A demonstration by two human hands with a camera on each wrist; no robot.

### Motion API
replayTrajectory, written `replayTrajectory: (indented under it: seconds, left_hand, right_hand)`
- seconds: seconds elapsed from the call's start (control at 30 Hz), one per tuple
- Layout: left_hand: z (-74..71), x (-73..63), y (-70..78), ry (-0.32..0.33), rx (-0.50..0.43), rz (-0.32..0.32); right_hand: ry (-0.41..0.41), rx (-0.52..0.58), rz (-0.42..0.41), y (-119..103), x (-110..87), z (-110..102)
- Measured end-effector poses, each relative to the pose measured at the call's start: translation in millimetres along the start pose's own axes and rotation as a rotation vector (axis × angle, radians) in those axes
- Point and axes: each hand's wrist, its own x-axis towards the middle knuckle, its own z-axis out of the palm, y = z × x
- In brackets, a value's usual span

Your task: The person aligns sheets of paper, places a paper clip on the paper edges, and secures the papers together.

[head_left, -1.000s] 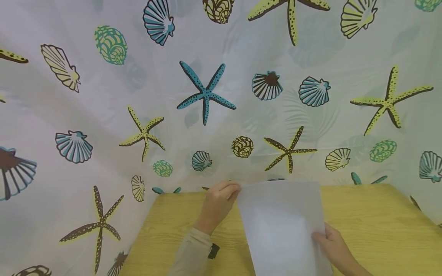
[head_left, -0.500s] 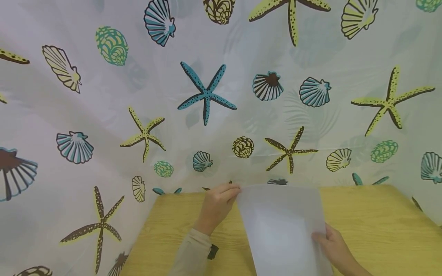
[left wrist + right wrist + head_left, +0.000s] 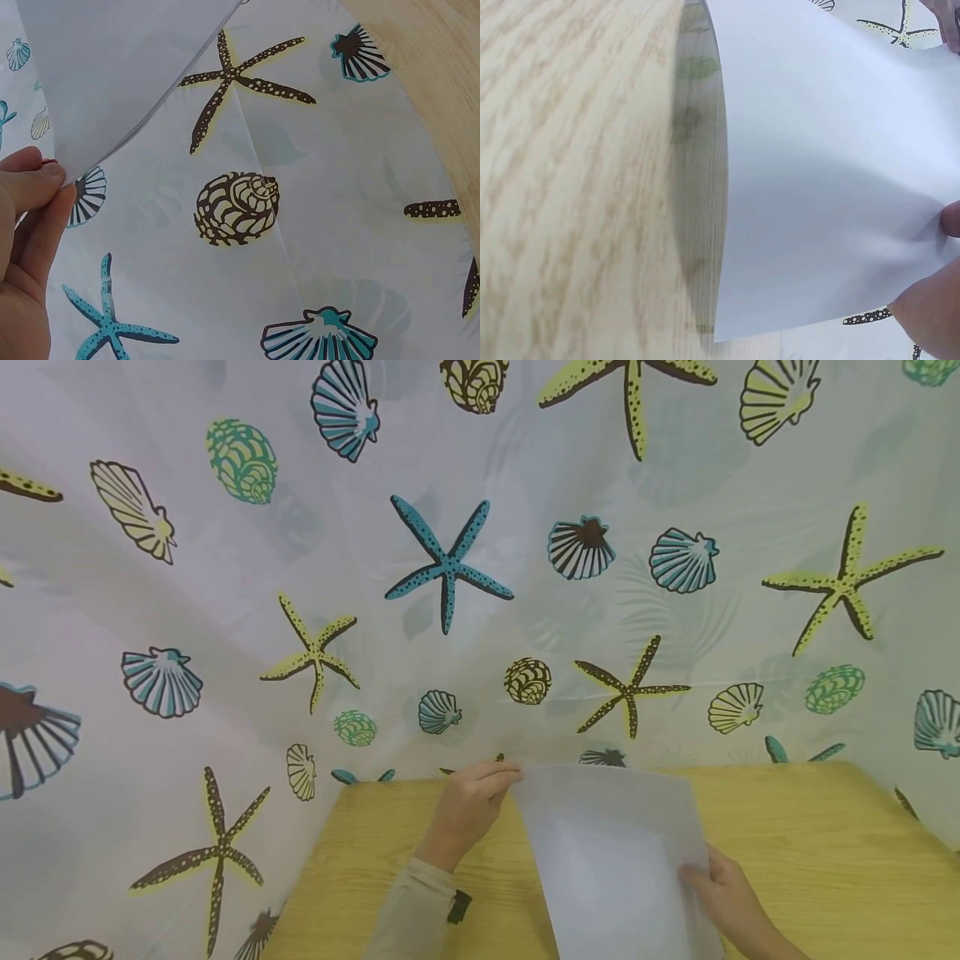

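White paper [image 3: 615, 860] is held up over the table, its far edge bowed and its near end out of the head view. At its far left corner, my left hand [image 3: 463, 814] pinches it between thumb and fingers. My right hand [image 3: 729, 893] grips the right edge, thumb on the near face and the other fingers mostly hidden behind. The left wrist view has the left hand [image 3: 30, 232] at the corner; the paper's edge there looks doubled, perhaps more than one sheet. Seen from the right wrist, the paper [image 3: 817, 150] creases beside the thumb, and its lower edge curves close to the tabletop.
A yellowish wood-grain table [image 3: 810, 835] lies beneath the hands. Behind it and along both sides hangs a white curtain [image 3: 480, 460] printed with starfish and shells. A dark band end [image 3: 460, 906] shows at the left sleeve.
The paper's far edge has sunk a little and its far right corner has dropped. My left hand has shifted slightly down and left. The right hand has hardly moved.
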Motion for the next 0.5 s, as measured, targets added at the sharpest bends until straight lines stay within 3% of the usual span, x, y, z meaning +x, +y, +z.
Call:
replayTrajectory:
  seconds: [0.5]
  left_hand:
    - [-1.0,0.9,0.0,0.013,-0.009,-0.013]
  right_hand:
    - [-0.02,0.012,-0.015,2.4,1.4,-0.1]
